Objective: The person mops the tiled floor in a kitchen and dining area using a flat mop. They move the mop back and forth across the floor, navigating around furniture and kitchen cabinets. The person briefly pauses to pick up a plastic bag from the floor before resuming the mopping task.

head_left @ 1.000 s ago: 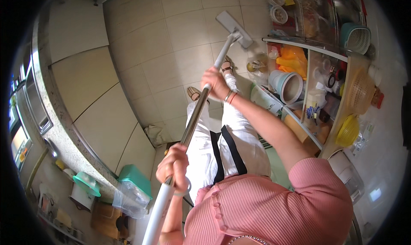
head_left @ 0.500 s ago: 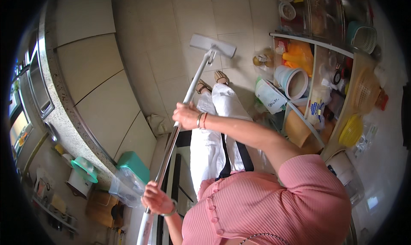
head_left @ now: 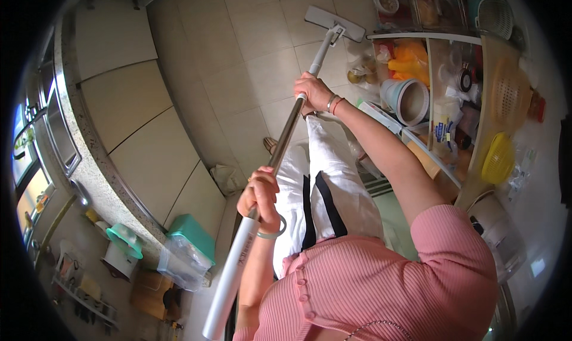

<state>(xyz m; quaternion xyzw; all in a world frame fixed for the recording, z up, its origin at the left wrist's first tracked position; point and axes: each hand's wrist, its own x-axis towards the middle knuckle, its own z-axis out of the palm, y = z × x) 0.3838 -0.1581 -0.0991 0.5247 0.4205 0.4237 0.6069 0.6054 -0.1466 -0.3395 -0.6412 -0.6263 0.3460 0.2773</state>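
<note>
Head view: the person holds a mop [head_left: 280, 150] with both hands. The left hand [head_left: 260, 195] is closed round the lower, white part of the pole, near the picture's middle, at about 7 o'clock from the right hand. The right hand [head_left: 314, 92] is closed round the metal part of the pole farther up. A bangle sits on the left wrist and bracelets on the right.

The pole runs from the lower edge at about 7 o'clock up to the mop head [head_left: 335, 23] at 12 o'clock. The mop head lies flat on the tiled floor [head_left: 250, 61], just beside the foot of a shelf [head_left: 471, 102].

The shelf fills the 2 o'clock side. It carries a grey bucket [head_left: 407, 99] lying on its side, orange bags [head_left: 408, 61] and a yellow strainer [head_left: 497, 159]; smaller things on it are too small to tell.

At 9 o'clock a curved desk [head_left: 89, 156] with a speckled edge bends along the cabinets. Below it, at 7 o'clock, stands a clear box with a green lid [head_left: 189, 245].

The person wears a pink ribbed top and white trousers with a black stripe.
</note>
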